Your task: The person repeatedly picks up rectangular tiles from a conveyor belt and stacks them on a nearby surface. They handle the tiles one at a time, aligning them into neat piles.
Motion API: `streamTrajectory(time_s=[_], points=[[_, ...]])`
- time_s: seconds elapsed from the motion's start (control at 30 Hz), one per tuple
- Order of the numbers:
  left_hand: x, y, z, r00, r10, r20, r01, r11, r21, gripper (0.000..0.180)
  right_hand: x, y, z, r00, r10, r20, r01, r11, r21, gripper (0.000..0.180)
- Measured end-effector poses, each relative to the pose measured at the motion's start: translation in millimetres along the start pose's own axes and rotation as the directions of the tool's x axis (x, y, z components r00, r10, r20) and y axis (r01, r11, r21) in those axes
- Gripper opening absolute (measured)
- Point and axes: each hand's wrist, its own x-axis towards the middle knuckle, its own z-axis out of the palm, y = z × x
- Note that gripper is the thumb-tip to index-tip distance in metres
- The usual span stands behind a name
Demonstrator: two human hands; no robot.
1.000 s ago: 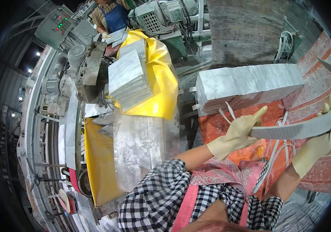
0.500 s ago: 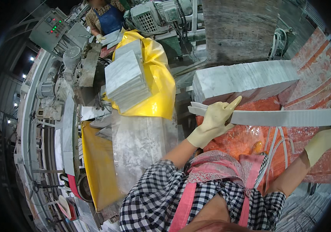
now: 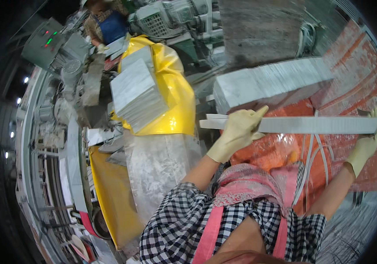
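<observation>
1 lh [image 3: 238,132], 1 rh [image 3: 366,143] hold split-end wht strip [image 3: 314,125]

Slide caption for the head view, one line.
Gloved left hand and right hand hold a long pale strip near a row of marbled slabs.

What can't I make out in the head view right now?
All in the head view:
- Part of the long white strip near its left end: hidden by the left hand.
- Separate slabs in the grey-white row: blurred.
- Wooden board's top: cut off by the upper edge.
- Control panel details: too small, blurred.
</observation>
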Motion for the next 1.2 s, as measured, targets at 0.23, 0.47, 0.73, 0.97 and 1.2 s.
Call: streamTrajectory(time_s=[0.23, 0.47, 0.73, 0.97, 1.2], points=[[-10, -2, -20, 0.951, -0.191, 0.242, 0.172, 0.980, 0.097, 0.074, 8, 34, -65, 0.995, 0.028, -0.095, -0.020, 0.996, 0.088, 0.046], [6, -18, -6, 0.888, -0.310, 0.341, 0.200, 0.926, 0.321, 0.071, 35, 104, -79, 0.966, 0.239, -0.098, -0.225, 0.965, 0.132, 0.044], [106, -70, 47, 0.938, -0.319, 0.136, 0.206, 0.828, 0.522, 0.071, 201, 255, -17, 0.980, 0.070, 0.186, -0.135, 0.921, 0.366, 0.056], [132, -159, 151, 0.833, -0.503, 0.228, 0.236, 0.698, 0.676, 0.066, 169, 479, -30, 0.702, 0.711, -0.040, -0.661, 0.671, 0.336, 0.041], [114, -190, 167, 0.778, -0.533, 0.334, 0.292, 0.777, 0.558, 0.065, 103, 503, -74, 0.711, 0.687, -0.147, -0.703, 0.701, -0.124, 0.043]])
